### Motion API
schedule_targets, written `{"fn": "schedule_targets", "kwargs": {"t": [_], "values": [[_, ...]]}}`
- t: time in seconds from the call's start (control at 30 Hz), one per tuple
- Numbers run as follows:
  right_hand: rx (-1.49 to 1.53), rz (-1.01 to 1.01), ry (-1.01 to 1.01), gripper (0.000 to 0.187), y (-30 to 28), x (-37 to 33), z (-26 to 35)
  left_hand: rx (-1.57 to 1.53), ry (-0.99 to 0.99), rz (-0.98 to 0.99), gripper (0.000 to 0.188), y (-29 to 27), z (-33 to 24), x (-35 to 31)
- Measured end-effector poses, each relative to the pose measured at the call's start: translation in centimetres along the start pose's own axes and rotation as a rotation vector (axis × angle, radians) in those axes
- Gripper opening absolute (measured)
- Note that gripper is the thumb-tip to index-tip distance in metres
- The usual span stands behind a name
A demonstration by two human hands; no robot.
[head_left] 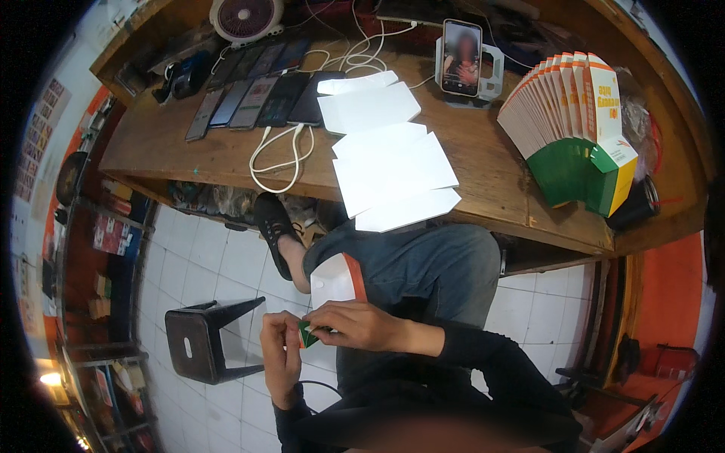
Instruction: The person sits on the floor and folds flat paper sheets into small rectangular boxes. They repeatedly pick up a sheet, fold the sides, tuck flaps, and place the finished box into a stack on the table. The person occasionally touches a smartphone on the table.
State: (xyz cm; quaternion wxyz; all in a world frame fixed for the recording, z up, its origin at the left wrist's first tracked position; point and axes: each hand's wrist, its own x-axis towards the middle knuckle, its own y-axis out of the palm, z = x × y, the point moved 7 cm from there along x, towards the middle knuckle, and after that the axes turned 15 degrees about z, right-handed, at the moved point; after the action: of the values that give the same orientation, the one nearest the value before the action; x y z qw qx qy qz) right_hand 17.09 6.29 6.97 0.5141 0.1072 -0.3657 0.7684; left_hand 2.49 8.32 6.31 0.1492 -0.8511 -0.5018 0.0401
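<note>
Head view: one white-lined, orange-edged paperboard carton (331, 281) is pinched by its green end (304, 335) between the fingertips of left hand (282, 353) and right hand (353, 326); folding is judged partway. Smooth white die-cut card blanks (396, 172) are laid flat beyond the grip, unformed; a ribbed, fanned green-and-orange carton stack (559, 167) is set farther right, seemingly preformed.

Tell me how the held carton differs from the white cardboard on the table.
The carton shows white, orange and green; the white cardboard shows only white. The left hand and right hand hold the carton, while the white cardboard lies spread on the table. Both show white.
</note>
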Motion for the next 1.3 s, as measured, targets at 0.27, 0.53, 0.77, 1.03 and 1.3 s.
{"fn": "schedule_targets", "kwargs": {"t": [0.27,0.53,0.77,1.03,1.3], "values": [[0.152,0.132,0.14,0.02,-0.3,0.6,-0.7,0.176,0.008,-0.032,0.005,-1.0,0.3,0.4],[0.922,0.723,0.484,0.021,2.9,-0.2,-2.3,0.348,0.375,0.087,0.014,-0.3,-1.5,-0.6],[0.498,0.111,0.213,0.022,-1.0,1.6,0.0,0.362,0.459,-0.579,0.058,-0.1,-3.4,0.2],[-0.272,-0.192,-0.002,0.034,-6.0,0.9,6.2,-0.106,0.493,-0.566,0.078,0.3,-2.2,3.4],[0.35,0.116,0.115,0.041,-10.9,1.1,2.9,-0.594,0.799,0.033,0.092,5.1,-5.1,7.3]]}}
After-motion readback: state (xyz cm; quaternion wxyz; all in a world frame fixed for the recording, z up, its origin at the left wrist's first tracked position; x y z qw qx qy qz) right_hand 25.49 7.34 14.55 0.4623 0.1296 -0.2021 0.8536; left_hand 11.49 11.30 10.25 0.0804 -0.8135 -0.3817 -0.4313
